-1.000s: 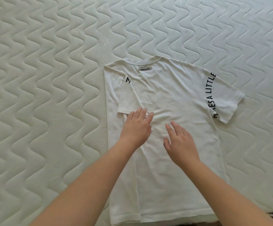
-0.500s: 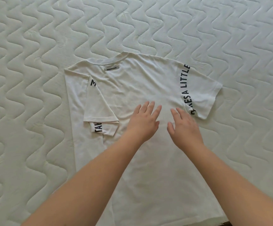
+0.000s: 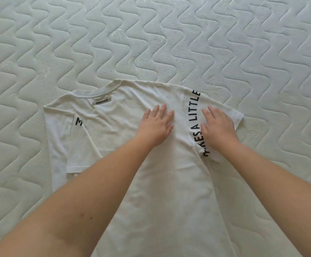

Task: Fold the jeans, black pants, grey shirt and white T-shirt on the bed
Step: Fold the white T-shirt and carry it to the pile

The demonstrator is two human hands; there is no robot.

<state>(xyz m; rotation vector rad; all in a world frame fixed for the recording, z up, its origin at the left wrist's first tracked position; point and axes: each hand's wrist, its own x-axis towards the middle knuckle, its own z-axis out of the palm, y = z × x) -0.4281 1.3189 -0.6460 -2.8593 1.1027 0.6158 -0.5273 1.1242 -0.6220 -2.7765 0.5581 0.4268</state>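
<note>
The white T-shirt with black lettering lies flat on the bed, collar away from me. Its left side and left sleeve are folded inward over the body. My left hand rests flat on the chest area with straight fingers. Over on the right sleeve, my right hand lies flat beside the curved black lettering, fingers spread. The jeans, black pants and grey shirt are out of view.
A white quilted mattress with a wavy stitched pattern surrounds the shirt on the left, far and right sides. My forearms cover much of the shirt's lower half.
Both hands slid up and to the right across the shirt, away from the folded left sleeve. The right hand now lies on the right sleeve. The view shifted too.
</note>
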